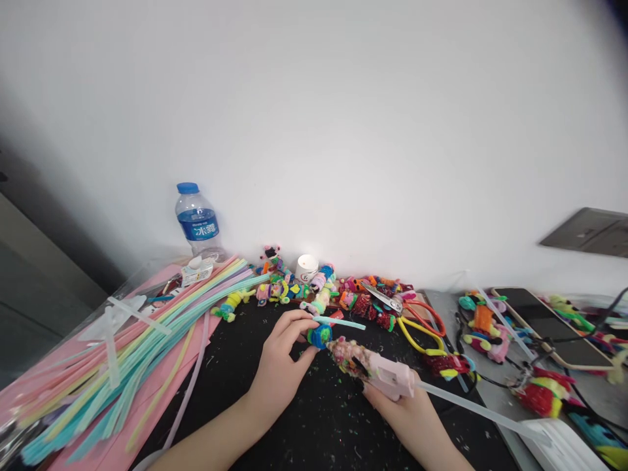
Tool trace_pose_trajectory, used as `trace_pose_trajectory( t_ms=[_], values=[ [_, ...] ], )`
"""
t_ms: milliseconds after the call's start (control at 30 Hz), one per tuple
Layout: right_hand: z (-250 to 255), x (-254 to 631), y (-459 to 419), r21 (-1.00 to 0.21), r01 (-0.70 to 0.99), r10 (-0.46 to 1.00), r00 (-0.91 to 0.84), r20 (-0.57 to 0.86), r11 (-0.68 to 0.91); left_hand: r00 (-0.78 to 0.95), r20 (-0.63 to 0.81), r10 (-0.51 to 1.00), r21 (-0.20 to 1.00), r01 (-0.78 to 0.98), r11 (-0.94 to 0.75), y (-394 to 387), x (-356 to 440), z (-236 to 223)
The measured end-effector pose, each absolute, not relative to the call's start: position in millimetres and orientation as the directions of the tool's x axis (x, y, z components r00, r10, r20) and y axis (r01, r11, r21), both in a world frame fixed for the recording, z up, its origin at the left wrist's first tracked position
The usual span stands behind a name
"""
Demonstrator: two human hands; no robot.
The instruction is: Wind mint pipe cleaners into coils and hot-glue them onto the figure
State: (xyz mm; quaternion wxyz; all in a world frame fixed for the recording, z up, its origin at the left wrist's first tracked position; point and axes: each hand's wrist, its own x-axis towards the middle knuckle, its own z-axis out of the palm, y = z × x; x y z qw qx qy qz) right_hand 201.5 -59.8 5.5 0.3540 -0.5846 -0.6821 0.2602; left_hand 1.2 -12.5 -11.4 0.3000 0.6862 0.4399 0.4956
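My left hand (282, 366) pinches a small coiled pipe-cleaner piece (320, 335), blue and green, with a pale teal stem (343, 322) sticking out to the right. My right hand (412, 409) grips a pink glue gun (387, 374) whose crusted nozzle (343, 353) touches the coil. A clear glue stick (471, 407) trails from the gun's back toward the lower right. Both hands rest over a black mat (318, 418) flecked with scraps.
A bundle of pastel pipe cleaners (127, 353) lies on pink sheets at left. A water bottle (197, 221) and a white cup (307, 267) stand by the wall. Finished colourful figures (324, 291), scissors (392, 301), yellow-handled pliers (417, 333), a phone (544, 320) and cables crowd the back and right.
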Motion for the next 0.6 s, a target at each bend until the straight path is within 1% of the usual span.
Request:
trace_pose_trajectory(
  t_ms=[200,400,600],
  values=[
    [9.3,199.9,-60.6,-0.794,0.584,0.985,-0.065,0.162,0.169,0.180,0.409,0.895,0.834,0.325,-0.447,-15.0,1.4,-10.4],
    [8.7,201.1,-58.9,-0.806,0.565,0.982,-0.053,0.180,0.178,0.200,0.402,0.893,0.829,0.335,-0.448,-15.3,1.2,-8.7],
    [3.2,202.8,-58.7,-0.810,0.574,0.981,0.056,0.185,0.120,0.171,0.426,0.889,0.832,0.311,-0.459,-13.5,0.3,-10.2]
  ],
)
